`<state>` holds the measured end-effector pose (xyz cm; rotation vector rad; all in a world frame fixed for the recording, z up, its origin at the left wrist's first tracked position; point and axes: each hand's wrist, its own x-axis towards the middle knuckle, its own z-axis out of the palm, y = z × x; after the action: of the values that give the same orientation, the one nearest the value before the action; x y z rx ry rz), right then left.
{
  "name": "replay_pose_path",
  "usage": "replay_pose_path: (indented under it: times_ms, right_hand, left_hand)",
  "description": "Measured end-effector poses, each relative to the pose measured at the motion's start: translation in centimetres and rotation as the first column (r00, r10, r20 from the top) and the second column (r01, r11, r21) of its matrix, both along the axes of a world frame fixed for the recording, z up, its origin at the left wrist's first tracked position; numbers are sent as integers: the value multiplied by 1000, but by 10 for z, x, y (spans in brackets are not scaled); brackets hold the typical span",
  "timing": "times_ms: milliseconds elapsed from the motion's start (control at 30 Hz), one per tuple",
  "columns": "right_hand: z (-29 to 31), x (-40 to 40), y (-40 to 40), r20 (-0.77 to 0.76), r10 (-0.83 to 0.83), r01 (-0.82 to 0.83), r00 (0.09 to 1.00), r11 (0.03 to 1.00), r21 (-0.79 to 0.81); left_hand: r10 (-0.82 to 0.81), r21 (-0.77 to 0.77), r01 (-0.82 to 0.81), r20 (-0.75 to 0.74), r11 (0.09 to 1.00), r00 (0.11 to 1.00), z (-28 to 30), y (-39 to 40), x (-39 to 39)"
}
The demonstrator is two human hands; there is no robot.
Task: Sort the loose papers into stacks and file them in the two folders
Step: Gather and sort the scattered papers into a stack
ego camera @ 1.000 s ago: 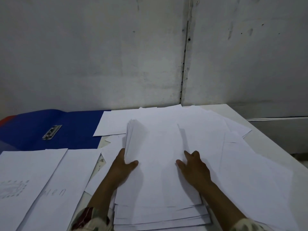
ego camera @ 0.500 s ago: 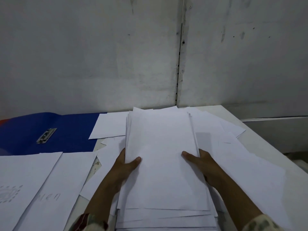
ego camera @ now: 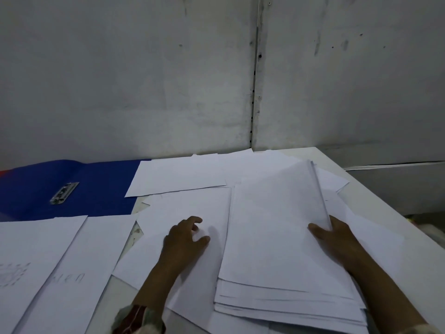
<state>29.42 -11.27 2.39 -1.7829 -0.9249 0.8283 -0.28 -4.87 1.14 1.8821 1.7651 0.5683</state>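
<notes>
My right hand [ego camera: 337, 239] has the thick stack of plain white paper sheets [ego camera: 274, 239] by its right edge, thumb lying on the top sheet and the fingers out of sight beneath, so the far end of the stack tilts up off the desk. I judge that hold is there to keep the gathered sheets together as one bundle while the other hand works; the near edges fan out unevenly, so the stack is not yet squared.

My left hand [ego camera: 185, 237] holds nothing. Its fingers are loosely bent and spread, fingertips resting on a single loose white sheet [ego camera: 183, 208] just left of the stack, probably to draw it in or pin it flat.

Further out, more loose white sheets [ego camera: 178, 174] lie overlapping toward the wall, one lapping over the open blue plastic folder [ego camera: 96, 189], which lies flat at the far left with its metal clip [ego camera: 64, 192] bare, so nothing is filed in it yet. A sliver of red at the far left edge may be the second folder; I cannot tell. Two sheets with faint pencil marks [ego camera: 36, 268] lie at the near left.

The white desk [ego camera: 375, 191] stands against a scuffed grey panelled wall [ego camera: 144, 80] with a vertical seam.
</notes>
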Motion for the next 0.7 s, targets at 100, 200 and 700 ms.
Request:
replay_pose_path:
  times_ms: [100,200,700]
  right_hand:
    - [-4,11,-6,-18,-25,25,1000,1000,-6]
    - [-4,13,-10,-30,-30,30,999,1000,-9]
    - [-4,7,-7,-38,-20,21,999,999,34]
  left_hand:
    - [91,-27,-103,-286,994,954,-2,-3,-3]
    - [180,-57,-211,-338,976,924,-7,-3,-10]
    - [333,-213,-373,-201,903,921,15,4,-55]
